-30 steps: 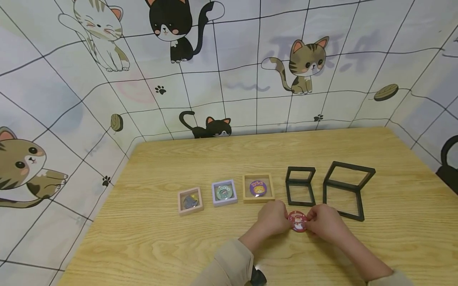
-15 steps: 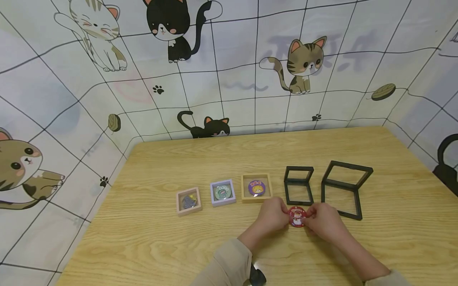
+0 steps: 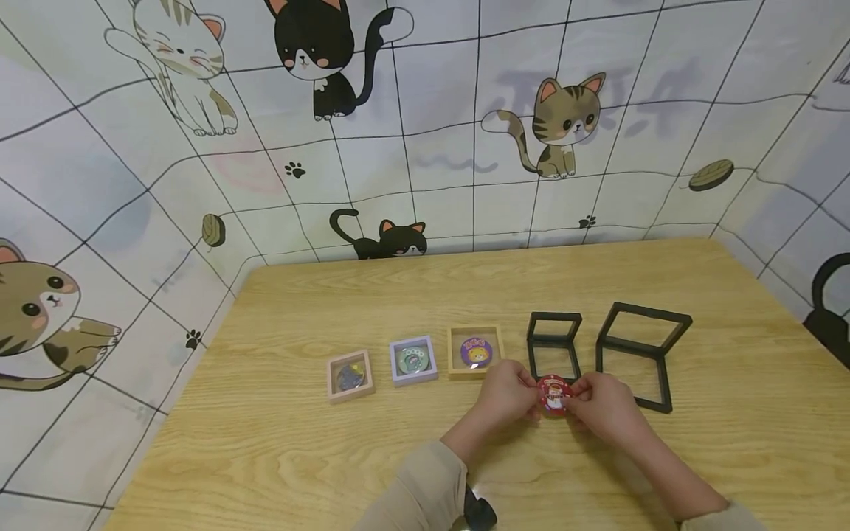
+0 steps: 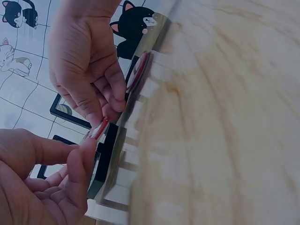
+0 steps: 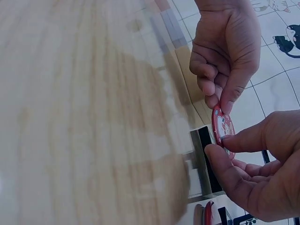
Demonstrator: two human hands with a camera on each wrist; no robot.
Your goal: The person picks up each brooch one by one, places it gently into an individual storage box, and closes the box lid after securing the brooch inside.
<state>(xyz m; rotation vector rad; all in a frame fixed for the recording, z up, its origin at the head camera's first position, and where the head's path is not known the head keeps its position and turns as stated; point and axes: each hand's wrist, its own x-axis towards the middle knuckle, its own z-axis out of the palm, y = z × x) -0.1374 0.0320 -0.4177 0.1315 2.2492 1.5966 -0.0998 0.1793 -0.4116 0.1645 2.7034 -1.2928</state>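
Note:
Both hands pinch one red round badge (image 3: 553, 391) with a white figure on its face. My left hand (image 3: 506, 394) holds its left edge between thumb and fingers, and my right hand (image 3: 607, 409) its right edge. In the head view the badge overlaps the near side of the small black folding frame (image 3: 554, 341), which stands opened out. The right wrist view has the badge (image 5: 222, 129) tilted, above the wooden tabletop. A second red-rimmed round piece (image 4: 138, 72) shows beyond the right hand in the left wrist view; the head view does not show it.
Left of the hands, a pink box (image 3: 352, 397), a lilac box (image 3: 415, 379) and a yellow box (image 3: 465, 374) each hold a badge or small figure. A larger black folding frame (image 3: 631, 345) stands opened at right. A cat-print wall covering (image 3: 438, 110) rises behind the table.
Both hands have moved the badge slightly away from the person, up to the small black frame's near edge. The boxes and frames have stayed in place.

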